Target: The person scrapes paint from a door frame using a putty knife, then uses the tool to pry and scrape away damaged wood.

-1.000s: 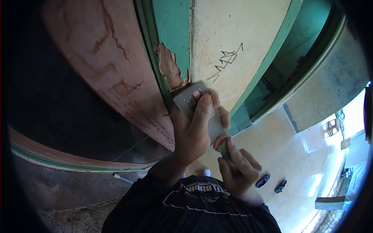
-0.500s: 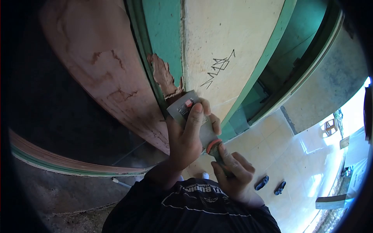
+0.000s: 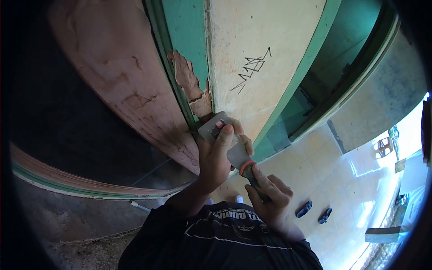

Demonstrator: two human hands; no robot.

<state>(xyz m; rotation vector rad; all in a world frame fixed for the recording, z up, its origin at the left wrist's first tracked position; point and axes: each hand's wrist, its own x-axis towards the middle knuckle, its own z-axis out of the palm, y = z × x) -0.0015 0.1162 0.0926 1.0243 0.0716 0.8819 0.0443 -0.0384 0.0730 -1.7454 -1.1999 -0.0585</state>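
A putty knife (image 3: 238,155) with a wide grey metal blade and a dark handle with an orange-red collar lies across both my hands. My left hand (image 3: 218,155) grips the blade, its thumb on the face beside a small red and dark label, its other fingers curled around the edge. The handle is in my right hand (image 3: 272,191), fingers closed around it and the index finger along it near the collar. Just beyond the blade is a green door-frame post (image 3: 186,27), with a rough brown patch (image 3: 186,76) of bare or filled surface where the paint is gone.
A cream wall (image 3: 261,27) with black scribbles adjoins the post. A stained pinkish wall face (image 3: 117,67) stands to the left. Green-framed openings lie on both sides. Dark sandals (image 3: 303,209) rest on the tiled floor (image 3: 324,180), and a small stool (image 3: 383,147) stands far right.
The putty knife's blade tip has shifted slightly down, away from the brown patch, uncovering more of it. Both hands keep their hold. My view has moved slightly.
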